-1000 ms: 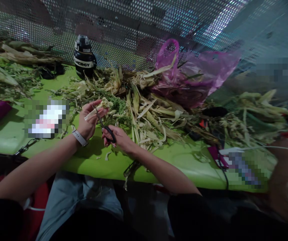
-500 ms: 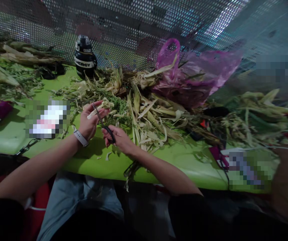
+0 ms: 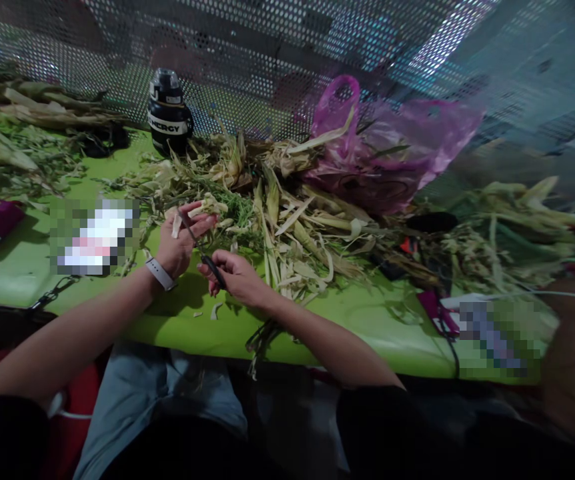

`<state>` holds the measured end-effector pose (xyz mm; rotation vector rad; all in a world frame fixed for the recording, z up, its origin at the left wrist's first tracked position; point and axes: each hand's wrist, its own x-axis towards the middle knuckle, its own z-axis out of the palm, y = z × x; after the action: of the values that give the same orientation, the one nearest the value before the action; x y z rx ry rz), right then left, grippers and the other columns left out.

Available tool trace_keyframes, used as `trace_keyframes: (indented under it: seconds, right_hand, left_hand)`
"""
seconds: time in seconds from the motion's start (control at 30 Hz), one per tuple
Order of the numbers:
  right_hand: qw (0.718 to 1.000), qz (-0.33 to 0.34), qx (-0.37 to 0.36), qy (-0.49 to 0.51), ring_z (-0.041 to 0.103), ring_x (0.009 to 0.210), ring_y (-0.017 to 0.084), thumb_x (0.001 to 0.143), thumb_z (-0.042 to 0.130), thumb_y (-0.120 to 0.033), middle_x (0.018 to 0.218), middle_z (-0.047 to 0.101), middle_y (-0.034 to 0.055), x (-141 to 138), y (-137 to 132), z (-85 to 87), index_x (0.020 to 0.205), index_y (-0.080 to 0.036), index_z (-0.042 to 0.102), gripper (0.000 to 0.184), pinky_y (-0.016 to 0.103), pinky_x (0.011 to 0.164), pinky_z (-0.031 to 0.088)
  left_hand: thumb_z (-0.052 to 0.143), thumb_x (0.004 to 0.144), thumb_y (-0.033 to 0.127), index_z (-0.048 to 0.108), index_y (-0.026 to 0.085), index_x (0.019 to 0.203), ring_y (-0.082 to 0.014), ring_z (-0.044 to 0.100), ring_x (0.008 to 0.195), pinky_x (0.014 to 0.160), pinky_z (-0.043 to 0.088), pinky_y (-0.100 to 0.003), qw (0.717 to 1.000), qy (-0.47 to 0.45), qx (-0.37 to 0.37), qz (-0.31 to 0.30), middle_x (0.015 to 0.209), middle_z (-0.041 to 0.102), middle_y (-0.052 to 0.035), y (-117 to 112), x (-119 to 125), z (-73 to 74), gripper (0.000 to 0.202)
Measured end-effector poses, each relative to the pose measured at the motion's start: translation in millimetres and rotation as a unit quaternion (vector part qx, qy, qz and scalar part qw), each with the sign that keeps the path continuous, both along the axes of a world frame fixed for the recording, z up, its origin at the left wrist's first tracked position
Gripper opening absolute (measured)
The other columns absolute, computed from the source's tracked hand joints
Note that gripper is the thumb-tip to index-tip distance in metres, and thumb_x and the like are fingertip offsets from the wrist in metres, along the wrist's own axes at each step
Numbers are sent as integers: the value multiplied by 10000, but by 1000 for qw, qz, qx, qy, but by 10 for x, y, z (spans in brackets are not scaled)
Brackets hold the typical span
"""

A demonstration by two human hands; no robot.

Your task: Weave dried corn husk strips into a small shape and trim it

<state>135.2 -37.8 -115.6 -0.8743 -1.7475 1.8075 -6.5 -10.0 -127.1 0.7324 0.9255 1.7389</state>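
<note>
My left hand [image 3: 180, 241] is closed around a small pale piece of corn [image 3: 202, 208], held up over the green table [image 3: 317, 320]. A pale cut strip [image 3: 176, 225] hangs at my left thumb side. My right hand [image 3: 232, 275] grips black-handled scissors [image 3: 200, 247], whose blades point up and left against the piece in my left hand. A white watch band [image 3: 160, 273] sits on my left wrist. Small trimmed bits [image 3: 215, 311] lie on the table below my hands.
A heap of corn husks [image 3: 292, 227] covers the table middle. Behind it lies a pink plastic bag [image 3: 387, 153] and a black bottle [image 3: 167, 113]. More husks [image 3: 512, 227] lie right and far left [image 3: 12, 140]. A perforated metal screen [image 3: 247, 53] stands behind.
The scissors have closed across the pale piece; its outer end now hangs down as a cut strip by my left thumb. Both hands stay in place.
</note>
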Motion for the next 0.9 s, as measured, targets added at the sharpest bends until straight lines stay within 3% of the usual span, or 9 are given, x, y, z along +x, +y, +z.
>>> trace_keyframes:
  seconds: [0.1,0.17,0.3,0.4,0.53,0.6,0.73,0.83,0.9]
  right_hand:
    - [997,38,63,-16,534,536,70,705,736,-491,582,561,-54,47,-9,8,720,-180,503,389,196,514,407]
    - [993,28,113,-16,539,565,75,693,753,-473,629,589,-38,98,9,29,738,-177,530,373,203,533,418]
    - [989,-89,108,40,562,578,91,734,671,-574,716,620,-10,225,172,114,826,-195,538,412,209,490,423]
    - [976,-180,103,61,519,501,83,758,578,-663,675,592,-9,309,368,176,821,-196,537,473,210,430,378]
    - [961,-227,153,-43,425,425,69,725,602,-663,612,572,-12,413,605,175,724,-190,517,480,228,422,338]
    - [932,-243,235,-132,445,471,86,708,650,-605,612,575,-8,484,698,138,705,-187,527,435,237,463,340]
    - [831,-212,392,-332,557,695,158,723,676,-455,785,646,34,638,812,81,817,-175,643,298,266,606,370]
    - [783,-170,414,-433,584,796,189,737,673,-419,1000,650,77,691,825,90,948,-189,687,312,276,639,370]
    - [763,-157,413,-471,581,784,187,744,671,-434,1038,631,89,692,819,101,953,-199,697,315,275,628,360]
  left_hand:
    - [850,581,195,660,196,882,-155,696,784,692,542,-244,1000,-7,12,-17,822,721,-13,38,-28,-15,356]
    - [841,604,206,667,197,880,-159,693,819,700,538,-243,999,-5,25,-30,861,729,-22,61,-61,-39,326]
    - [818,648,231,687,177,912,-147,679,854,666,509,-201,997,28,46,-47,936,727,-44,84,-129,-81,300]
    - [809,661,261,685,177,910,-155,678,848,655,508,-208,997,50,44,-42,942,724,-54,83,-153,-90,290]
    - [810,657,290,672,179,890,-157,682,829,693,526,-237,998,48,20,-29,903,717,-48,83,-157,-90,292]
    - [814,651,292,673,179,876,-142,677,796,701,526,-239,998,52,15,-17,869,709,-36,87,-160,-94,288]
    - [833,613,262,672,185,835,-120,654,748,696,521,-229,996,81,31,1,804,686,-10,87,-165,-94,285]
    - [847,577,223,649,181,761,-102,635,707,676,510,-216,995,90,44,8,754,658,11,73,-157,-77,273]
    - [848,575,214,629,172,721,-92,629,689,654,501,-208,995,88,50,8,730,641,19,59,-146,-60,267]
